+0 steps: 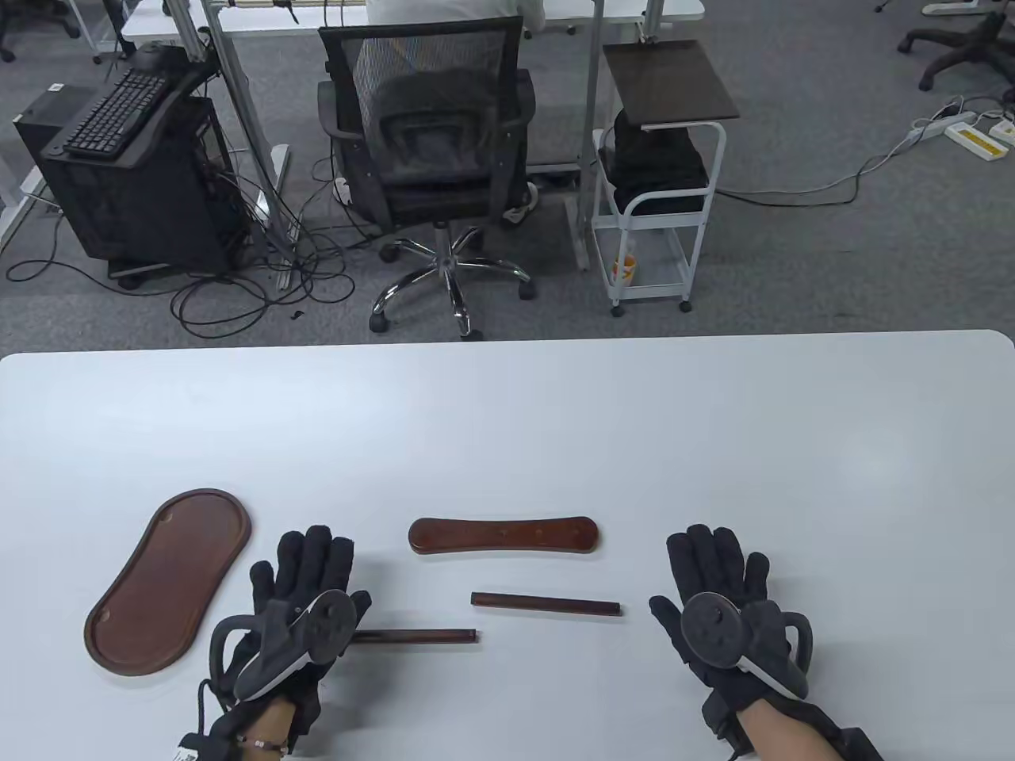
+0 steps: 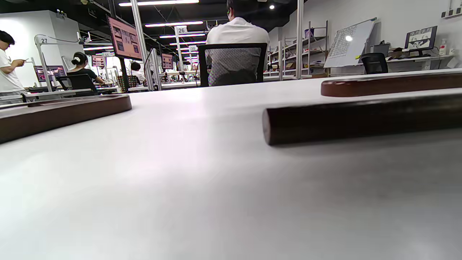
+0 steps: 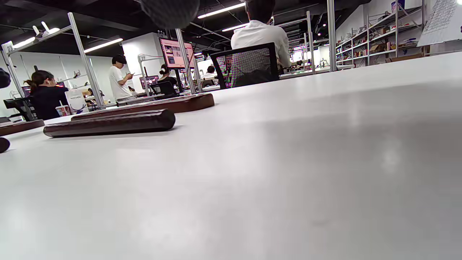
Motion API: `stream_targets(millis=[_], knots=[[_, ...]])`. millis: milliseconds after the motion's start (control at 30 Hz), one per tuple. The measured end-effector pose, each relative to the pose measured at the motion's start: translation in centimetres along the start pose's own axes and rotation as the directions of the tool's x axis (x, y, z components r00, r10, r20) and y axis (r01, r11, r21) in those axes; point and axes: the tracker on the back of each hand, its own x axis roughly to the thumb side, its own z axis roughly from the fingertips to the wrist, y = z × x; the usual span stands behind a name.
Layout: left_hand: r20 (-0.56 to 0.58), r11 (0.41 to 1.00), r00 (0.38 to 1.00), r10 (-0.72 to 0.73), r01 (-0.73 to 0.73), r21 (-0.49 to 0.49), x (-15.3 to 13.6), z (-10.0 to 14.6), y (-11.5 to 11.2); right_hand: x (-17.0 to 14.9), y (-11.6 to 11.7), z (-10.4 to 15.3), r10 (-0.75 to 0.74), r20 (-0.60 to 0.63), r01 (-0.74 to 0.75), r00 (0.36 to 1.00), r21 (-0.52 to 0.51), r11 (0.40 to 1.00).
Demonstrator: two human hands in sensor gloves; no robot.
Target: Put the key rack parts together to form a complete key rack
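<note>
Start state: four dark wooden key rack parts lie loose on the white tabletop (image 1: 507, 428), neither hand holding any.

The left hand (image 1: 305, 590) and right hand (image 1: 718, 602) both rest palm-down, fingers spread flat and gripping nothing. The oval dark-brown wooden tray base (image 1: 168, 581) lies at 9 o'clock of the left hand; the flat dark-brown wooden crossbar with small holes (image 1: 504, 536) sits between the hands toward 12 o'clock. One dark square wooden post (image 1: 545, 604) lies just below the crossbar; a second dark wooden post (image 1: 416, 636) lies at 3 o'clock of the left hand, its near end hidden under the tracker. Judged first step: pick up that nearer post. It looks best pinched near mid-length so it stays level, then stood upright into the base; whether the base has sockets cannot be told.
</note>
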Motion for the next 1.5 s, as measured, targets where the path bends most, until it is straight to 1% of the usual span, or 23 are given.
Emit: stream_targets(millis=[433, 567, 667, 800, 867, 1000, 1133, 1233, 1333, 1367, 1400, 1500], knots=[[-0.006, 0.999, 1.0, 0.004, -0.004, -0.036, -0.1, -0.1, -0.3, -0.2, 0.1, -0.1, -0.011, -0.007, 0.011, 1.0, 0.004, 1.0], [-0.021, 0.998, 0.999, 0.03, -0.032, -0.058, -0.1, -0.2, -0.3, -0.3, 0.0, -0.1, -0.025, -0.008, 0.025, 1.0, 0.002, 1.0], [-0.028, 0.992, 0.996, 0.081, -0.083, -0.099, 0.4, -0.5, -0.7, -0.4, 0.0, -0.2, -0.033, -0.01, 0.033, 0.999, 0.009, 0.999], [-0.086, 0.983, 0.993, 0.078, -0.091, -0.16, 1.1, -1.4, -1.1, -0.4, -0.1, -0.2, -0.039, -0.009, 0.039, 0.999, 0.007, 0.999], [-0.099, 0.985, 0.993, 0.069, -0.083, -0.15, 1.3, -1.8, -0.8, -0.4, -0.1, -0.2, -0.041, -0.005, 0.041, 0.999, 0.005, 0.999], [-0.106, 0.989, 0.993, 0.05, -0.064, -0.131, 2.0, -3.3, 0.7, -0.4, -0.5, -0.3, -0.048, -0.005, 0.048, 0.999, -0.015, 0.999], [-0.097, 0.985, 0.994, 0.052, -0.067, -0.161, 3.6, -6.0, 2.3, -0.4, -0.6, -0.3, -0.056, -0.011, 0.056, 0.998, -0.021, 0.998], [-0.125, 0.966, 0.986, 0.109, -0.135, -0.222, 4.9, -8.3, 2.6, -0.5, -0.7, -0.3, -0.067, -0.016, 0.067, 0.998, -0.02, 0.998], [-0.185, 0.93, 0.96, 0.212, -0.256, -0.263, 6.0, -10.3, 2.1, -0.6, -0.7, -0.3, -0.074, -0.022, 0.073, 0.997, -0.02, 0.997], [-0.201, 0.924, 0.955, 0.218, -0.268, -0.272, 6.3, -10.8, 1.9, -0.6, -0.7, -0.3, -0.077, -0.022, 0.076, 0.997, -0.02, 0.997], [-0.195, 0.923, 0.961, 0.196, -0.248, -0.295, 6.9, -11.4, 1.7, -0.7, -0.7, -0.3, -0.079, -0.022, 0.078, 0.997, -0.021, 0.997], [-0.145, 0.929, 0.986, 0.083, -0.13, -0.347, 8.2, -12.8, 1.4, -0.7, -0.7, -0.4, -0.085, -0.024, 0.085, 0.996, -0.021, 0.996]])
